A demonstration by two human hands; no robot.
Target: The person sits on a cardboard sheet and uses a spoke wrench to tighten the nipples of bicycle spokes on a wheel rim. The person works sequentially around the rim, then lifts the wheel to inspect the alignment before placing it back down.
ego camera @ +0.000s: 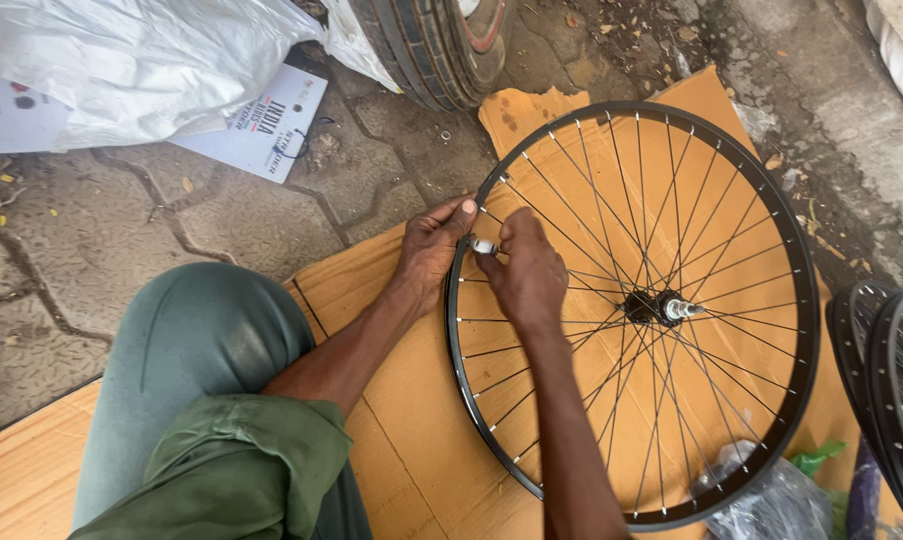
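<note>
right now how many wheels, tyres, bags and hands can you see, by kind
spoked wheel rims: 3, one on the cardboard, two at the right edge
rubber tyre: 1
plastic bags: 2, white and clear
hands: 2, left hand and right hand at the rim
total: 8

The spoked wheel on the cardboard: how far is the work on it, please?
Done, as it looks: the black wheel lies flat on the cardboard, its spokes laced from hub to rim all round. In hand: the left hand steadies the rim while the right hand works a small silver tool there. Left: the picture does not show how many spokes remain. More wheels wait at the right.
</note>
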